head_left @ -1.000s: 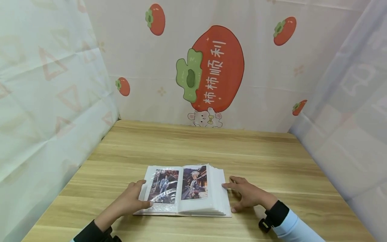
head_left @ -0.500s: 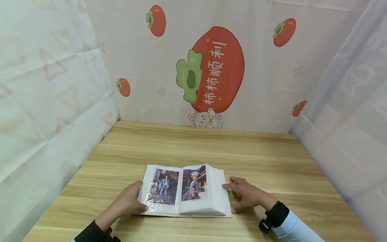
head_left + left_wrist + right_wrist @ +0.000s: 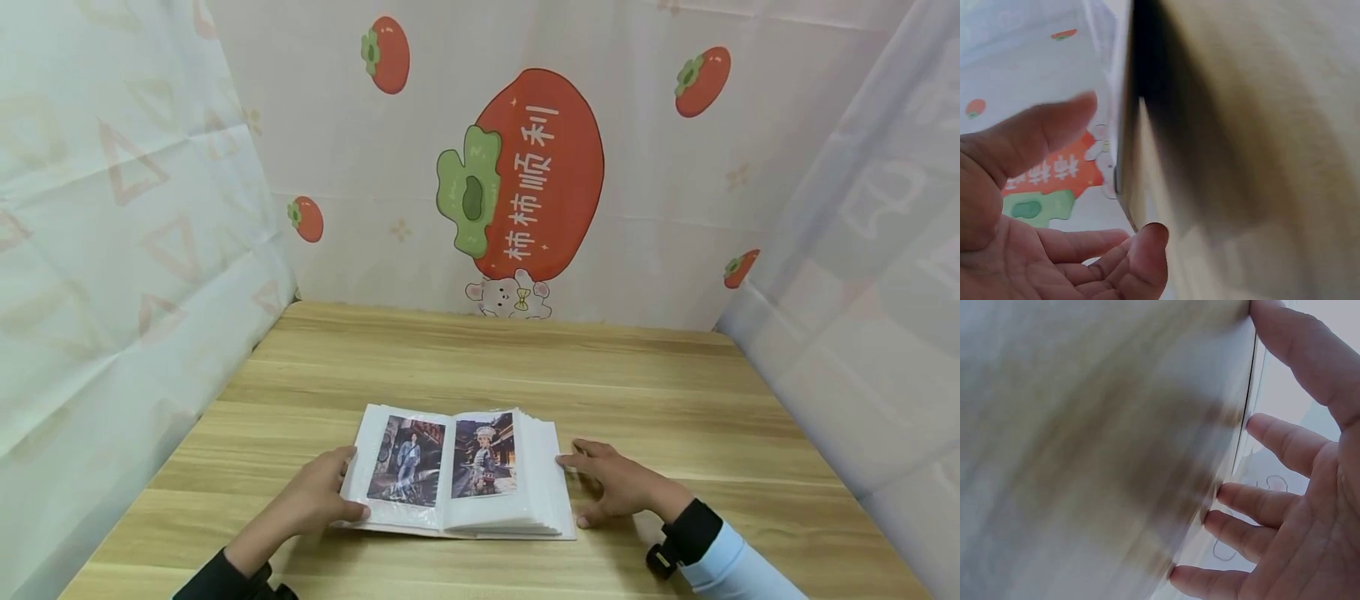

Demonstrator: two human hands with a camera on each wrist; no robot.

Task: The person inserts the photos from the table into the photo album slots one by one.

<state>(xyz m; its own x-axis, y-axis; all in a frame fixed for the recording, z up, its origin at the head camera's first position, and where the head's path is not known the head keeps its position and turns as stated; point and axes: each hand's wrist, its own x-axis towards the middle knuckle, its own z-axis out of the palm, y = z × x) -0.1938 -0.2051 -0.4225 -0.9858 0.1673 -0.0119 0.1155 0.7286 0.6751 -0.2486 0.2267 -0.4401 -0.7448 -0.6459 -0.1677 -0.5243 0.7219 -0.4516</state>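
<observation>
A white photo album [image 3: 487, 510] lies open on the wooden table, with one photo [image 3: 407, 460] on its left page and another photo [image 3: 483, 454] on its right page. My left hand [image 3: 311, 500] holds the album's left edge, thumb over the page side. In the left wrist view a fingertip [image 3: 1150, 244] reaches under the cover's edge, and a dark gap shows beneath that cover. The right hand [image 3: 618, 483] rests on the table at the album's right edge, fingers spread and loosely bent. Fingertips [image 3: 1260, 425] of it sit right at the cover's edge in the right wrist view.
Bare wooden tabletop [image 3: 487, 358] stretches behind the album. A pale cloth [image 3: 645, 275] with printed persimmons hangs along the back, and more printed cloth [image 3: 127, 250] bounds the left and right sides. Black bands [image 3: 692, 531] are worn on the wrists.
The left hand's thumb has drawn back toward the album's left edge, and the left side has risen slightly. Glare on the left photo has lessened. The right hand has barely shifted.
</observation>
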